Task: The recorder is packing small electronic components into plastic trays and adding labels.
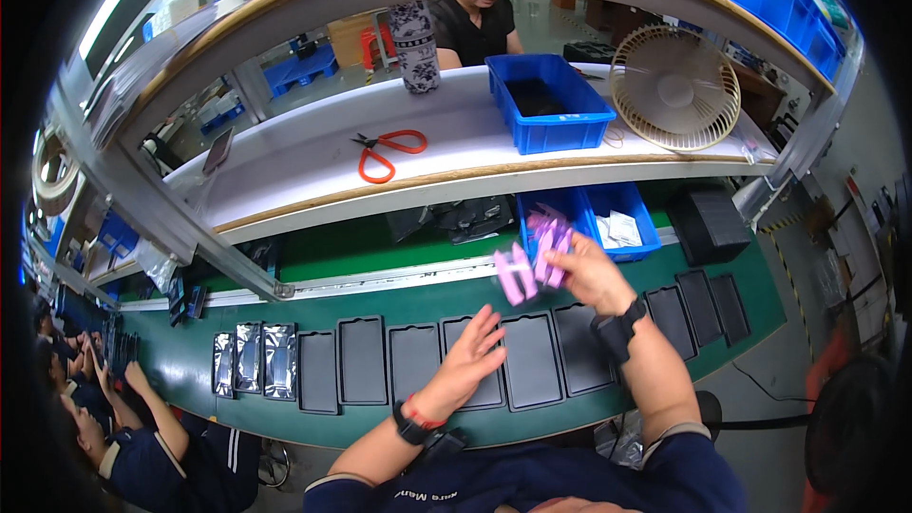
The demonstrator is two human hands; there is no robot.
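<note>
My right hand (591,274) is closed on several small pink packets (516,277), held in the air in front of the blue bins. My left hand (465,359) holds nothing; its fingers are apart above a row of shallow black trays (535,361) on the green bench. More pink packets lie in the left blue bin (564,199), partly hidden by what I hold. White packets (619,229) rest in the right blue bin (647,220). At the row's left end lie several shiny silver-and-black pouches (280,361).
Above the bench, a white shelf (313,147) carries red-handled scissors (375,154), a patterned bottle (415,47), a blue tub (551,104) and a fan (675,87). A black box stack (708,223) stands right. Co-workers sit at left (142,456) and behind the shelf.
</note>
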